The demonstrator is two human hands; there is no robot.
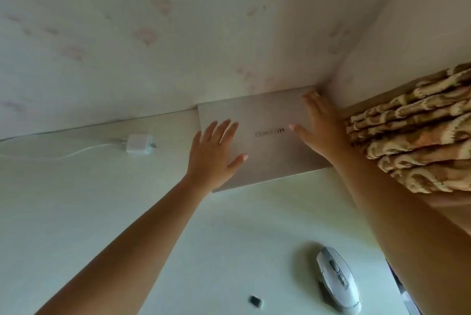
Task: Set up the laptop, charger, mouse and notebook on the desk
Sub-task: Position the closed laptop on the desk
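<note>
Mouse [339,279] white; closed laptop [265,136] pale gold, both hands flat.

Soft even daylight, faint shadows, slight blur, wide-angle edge distortion

The laptop [262,136] sits jammed into the wall corner, curtain [418,133] crowding its right. Left of it the worktop [102,200] lies open (only the charger [139,144] intrudes). The mouse [339,279] blocks the near right.

Charger cable [51,153] cut off at left edge; small dark object [255,301] too blurred to identify.
</note>
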